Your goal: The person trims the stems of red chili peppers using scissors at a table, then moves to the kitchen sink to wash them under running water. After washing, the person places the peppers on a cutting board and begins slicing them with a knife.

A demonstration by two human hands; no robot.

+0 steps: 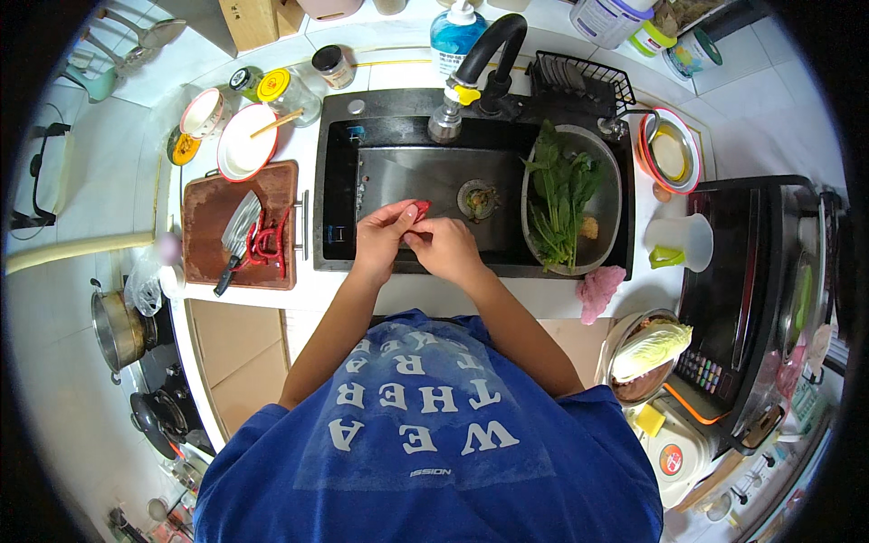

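My left hand point(383, 241) and my right hand point(445, 248) meet over the front of the black sink point(400, 176). The fingers of my left hand pinch a small red piece point(422, 209), perhaps of chili pepper. My right fingertips are bent close beside it; whether they grip it too is hidden. Behind them, scraps lie in the sink drain point(478, 200). A metal colander point(611, 203) with leafy greens point(560, 197) stands at the sink's right. On the wooden cutting board point(204, 234) at left lie a cleaver point(241, 224) and several long red chilies point(271, 244).
A black faucet point(499, 47) arches over the sink's back. White bowls point(248, 146) and a glass jar point(295, 102) stand behind the board. A pink cloth point(600, 292) hangs over the counter's front edge. At right are a plastic jug point(686, 241) and a bowl holding napa cabbage point(648, 349).
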